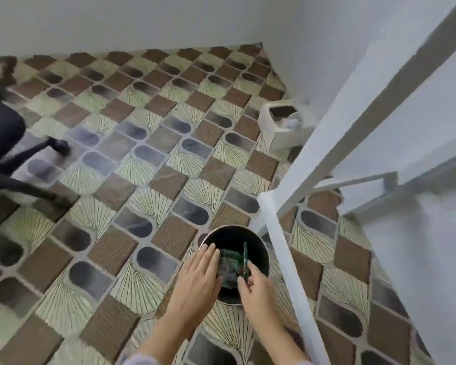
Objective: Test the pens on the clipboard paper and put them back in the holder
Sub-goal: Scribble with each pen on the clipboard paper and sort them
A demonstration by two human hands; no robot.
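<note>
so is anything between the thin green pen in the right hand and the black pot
Nothing visible does. The right hand pinches the pen already over the open mouth of the pot. The left hand lies flat over the left rim, beside the pen. A greenish packet lies inside.

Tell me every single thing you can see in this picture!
Round black container: one, black with a pale rim, on the floor at bottom centre.
Thin green stick: one, green, maybe a pen, upright in the container.
Blurry green bits: count unclear, green, inside the container.
Wheeled office chair: one, black, left edge.
Small box: one, white, by the right wall.
Metal frame: one, white, right side.
Patterned floor: brown, grey and pale green.
Walls: white.
Left hand: fingers straight, over the container's left rim.
Right hand: pinches the stick.
</note>
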